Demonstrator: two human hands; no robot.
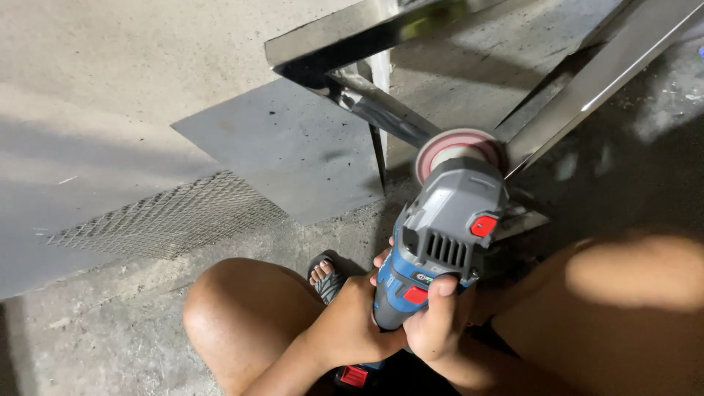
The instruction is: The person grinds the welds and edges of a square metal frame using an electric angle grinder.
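The person is squatting on the concrete floor (110, 66) and gripping a blue and grey angle grinder (440, 235) with both hands, which looks meant to steady it. The left hand (352, 323) is wrapping the rear of the grinder's body; the right hand (436, 319) is clamping just beside it, thumb lying near the red switch. At the grinder's far end, the pink disc (455, 147) is pressing against the polished steel frame (381, 110). Left of the grinder, a grey sheet (286, 147) and a mesh panel (169, 216) are lying flat.
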